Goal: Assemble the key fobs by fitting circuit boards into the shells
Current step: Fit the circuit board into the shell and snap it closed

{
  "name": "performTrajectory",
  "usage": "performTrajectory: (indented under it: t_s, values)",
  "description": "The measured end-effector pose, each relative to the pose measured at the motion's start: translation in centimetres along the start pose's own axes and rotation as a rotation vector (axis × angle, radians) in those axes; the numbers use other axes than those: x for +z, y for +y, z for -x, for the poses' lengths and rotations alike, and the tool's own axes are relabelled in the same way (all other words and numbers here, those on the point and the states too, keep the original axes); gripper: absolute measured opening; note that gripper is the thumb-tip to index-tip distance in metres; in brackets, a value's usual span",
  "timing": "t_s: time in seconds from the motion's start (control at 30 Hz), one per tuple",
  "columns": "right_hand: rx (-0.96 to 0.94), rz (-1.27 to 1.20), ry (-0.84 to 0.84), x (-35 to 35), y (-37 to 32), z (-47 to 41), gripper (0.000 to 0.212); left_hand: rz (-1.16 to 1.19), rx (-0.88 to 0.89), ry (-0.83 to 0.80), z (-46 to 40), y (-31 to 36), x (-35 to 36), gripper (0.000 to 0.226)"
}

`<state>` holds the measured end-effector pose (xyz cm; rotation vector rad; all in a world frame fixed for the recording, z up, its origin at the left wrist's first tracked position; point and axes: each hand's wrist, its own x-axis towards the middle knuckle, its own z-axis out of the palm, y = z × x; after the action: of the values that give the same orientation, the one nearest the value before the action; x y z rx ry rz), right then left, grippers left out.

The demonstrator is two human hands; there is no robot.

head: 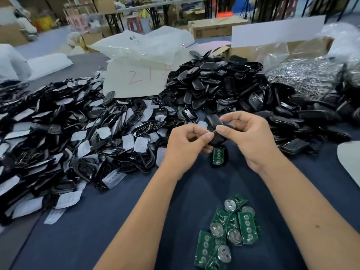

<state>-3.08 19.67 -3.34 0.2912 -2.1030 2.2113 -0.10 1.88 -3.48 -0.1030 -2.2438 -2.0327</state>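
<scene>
My left hand (187, 143) and my right hand (251, 137) are raised over the dark blue table (116, 221), both pinching one black key fob shell (219, 138) between thumbs and fingers. Most of that shell is hidden by my fingers. Just below it on the table lies a black shell half with a green circuit board (218, 156) seated in it. Near the front edge sits a small heap of loose green circuit boards (228, 228), some showing round silver battery holders.
A big pile of black shell frames with white rubber pads (68, 141) covers the left. A pile of black shell backs (233, 90) rises behind my hands. A clear bag of silver metal parts (303, 76), plastic bags and cardboard boxes stand farther back.
</scene>
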Motion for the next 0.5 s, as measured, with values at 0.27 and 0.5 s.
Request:
performTrajectory:
  t_s: [0.27, 0.5]
  values:
    - [0.233, -0.278, -0.003, 0.8, -0.2, 0.2, 0.01, -0.024, 0.013, -0.057, -0.2, 0.1, -0.7, 0.016]
    - [0.277, -0.441, 0.012, 1.3, -0.3, 0.3, 0.019, 0.135, -0.085, 0.036, -0.1, -0.5, 0.1, 0.015]
